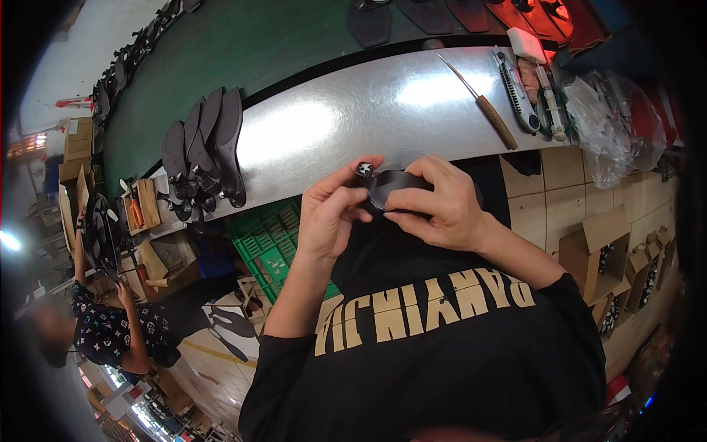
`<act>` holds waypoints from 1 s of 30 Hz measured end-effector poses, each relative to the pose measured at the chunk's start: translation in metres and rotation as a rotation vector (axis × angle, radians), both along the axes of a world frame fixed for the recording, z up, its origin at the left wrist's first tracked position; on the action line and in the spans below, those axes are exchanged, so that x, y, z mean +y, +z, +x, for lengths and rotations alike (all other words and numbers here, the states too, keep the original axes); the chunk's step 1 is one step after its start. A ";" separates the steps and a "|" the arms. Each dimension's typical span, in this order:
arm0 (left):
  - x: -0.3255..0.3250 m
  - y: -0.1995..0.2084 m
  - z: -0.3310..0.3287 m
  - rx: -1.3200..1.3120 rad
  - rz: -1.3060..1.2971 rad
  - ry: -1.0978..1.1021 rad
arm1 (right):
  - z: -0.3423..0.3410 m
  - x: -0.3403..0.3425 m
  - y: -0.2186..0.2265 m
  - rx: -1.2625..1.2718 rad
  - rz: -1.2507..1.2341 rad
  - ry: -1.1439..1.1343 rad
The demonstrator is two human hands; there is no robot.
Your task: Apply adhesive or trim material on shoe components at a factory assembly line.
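Observation:
Both my hands hold a dark shoe sole (392, 182) in front of my chest, near the front edge of the metal worktop. My left hand (329, 215) pinches its left end, where a small shiny heel tip (364, 169) shows between the fingers. From the right, my right hand (447, 205) grips the sole's body with thumb and fingers. Part of the sole is hidden behind the fingers. To the left, several dark heeled soles (197, 144) lie bunched at the worktop's edge, heels toward me.
Beyond the metal worktop (294, 140) runs a green belt (287, 37) with more soles (423, 15). At right lie an awl with a wooden handle (495, 121), hand tools (549, 103) and a plastic bag (607, 121). A green crate (269, 254) stands below; a co-worker (118, 324) is at left.

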State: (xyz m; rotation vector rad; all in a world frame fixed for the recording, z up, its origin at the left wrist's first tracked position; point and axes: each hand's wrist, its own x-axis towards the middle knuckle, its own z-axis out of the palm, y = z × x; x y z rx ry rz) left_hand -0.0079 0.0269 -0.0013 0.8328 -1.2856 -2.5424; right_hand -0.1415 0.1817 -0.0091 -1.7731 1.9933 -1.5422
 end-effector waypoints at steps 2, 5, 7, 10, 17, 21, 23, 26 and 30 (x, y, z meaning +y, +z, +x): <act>-0.001 0.011 -0.003 0.023 0.032 0.046 | -0.005 0.001 0.005 0.029 0.007 0.030; -0.002 0.007 0.000 0.029 -0.098 0.077 | -0.005 0.004 0.005 0.069 0.035 0.011; -0.009 0.008 0.007 -0.100 -0.074 -0.172 | -0.001 0.005 0.006 0.079 0.052 -0.032; -0.004 0.010 0.006 -0.155 -0.132 -0.216 | 0.002 0.006 0.006 -0.052 0.093 -0.070; 0.011 0.007 0.004 -0.165 -0.417 -0.252 | 0.001 0.008 0.006 -0.205 0.180 -0.053; 0.014 -0.001 0.003 -0.097 -0.589 -0.182 | -0.008 0.005 0.005 -0.439 0.281 0.042; 0.012 0.000 0.002 -0.122 -0.672 -0.172 | -0.015 0.002 0.010 -0.550 0.347 0.113; 0.005 0.002 0.003 -0.143 -0.439 -0.214 | -0.020 -0.002 0.008 -0.800 0.402 0.243; -0.015 -0.002 0.011 -0.088 -0.167 -0.054 | -0.041 -0.010 0.006 -0.814 0.220 0.162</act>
